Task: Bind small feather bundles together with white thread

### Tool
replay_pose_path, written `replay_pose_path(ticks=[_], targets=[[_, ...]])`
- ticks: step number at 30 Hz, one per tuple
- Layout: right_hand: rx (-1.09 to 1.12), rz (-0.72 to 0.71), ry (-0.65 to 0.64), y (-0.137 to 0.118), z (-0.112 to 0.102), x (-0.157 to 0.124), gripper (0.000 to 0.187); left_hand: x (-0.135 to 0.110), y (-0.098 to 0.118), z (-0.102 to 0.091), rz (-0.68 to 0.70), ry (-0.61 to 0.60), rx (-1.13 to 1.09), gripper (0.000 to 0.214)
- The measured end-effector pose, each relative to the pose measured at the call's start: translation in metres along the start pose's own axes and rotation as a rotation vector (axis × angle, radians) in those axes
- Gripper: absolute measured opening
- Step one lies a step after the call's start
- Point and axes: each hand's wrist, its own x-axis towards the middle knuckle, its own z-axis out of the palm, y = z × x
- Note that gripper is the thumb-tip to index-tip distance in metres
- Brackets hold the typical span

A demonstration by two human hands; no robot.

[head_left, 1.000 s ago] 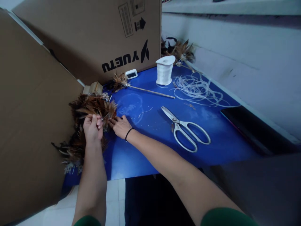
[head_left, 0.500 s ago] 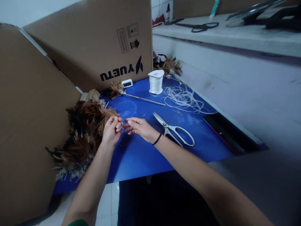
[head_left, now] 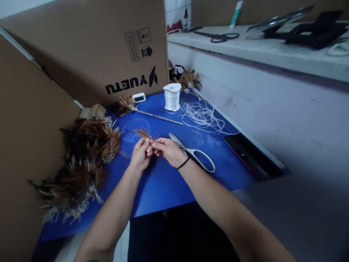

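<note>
Between my fingers is a small bunch of brown feathers (head_left: 142, 133), its tips pointing up and to the left. My left hand (head_left: 141, 153) is closed in a pinch around the bunch's lower end. Fingertips of my right hand (head_left: 169, 150) meet it there, pinched at the quill ends; exactly what they grip is too small to make out. Silver scissors (head_left: 200, 156) lie partly behind my right hand. To the left, a large heap of brown and black feather bundles (head_left: 87, 145) rests on the blue table (head_left: 160, 193).
Behind my hands lie a feather-tipped stick (head_left: 159, 116), a white spool (head_left: 172, 97) and a small white device (head_left: 139, 97). A tangle of clear strip (head_left: 203, 116) and a black phone (head_left: 253, 156) are on the right. Cardboard (head_left: 89, 47) walls the back and left.
My right hand has closed in on the feather bunch and now touches my left hand. Both hands have shifted right over the table, and the view has turned slightly right.
</note>
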Motion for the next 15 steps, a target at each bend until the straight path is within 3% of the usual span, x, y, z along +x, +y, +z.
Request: replay_pose_path(ticks=[4, 7, 10, 15], targets=[[-0.039, 0.009, -0.012, 0.0, 0.006, -0.001, 0.014, -0.001, 0.001, -0.005, -0.046, 0.047, -0.039, 0.016], [0.0, 0.006, 0.056, -0.001, 0.006, 0.0, 0.016, -0.001, 0.001, -0.007, -0.073, 0.079, -0.065, 0.015], [0.055, -0.021, 0.106, -0.004, 0.001, 0.001, 0.02, -0.001, -0.002, -0.009, -0.09, 0.054, -0.048, 0.018], [0.023, -0.024, 0.041, -0.01, -0.006, -0.001, 0.025, -0.004, -0.003, -0.009, -0.122, -0.008, 0.023, 0.024]])
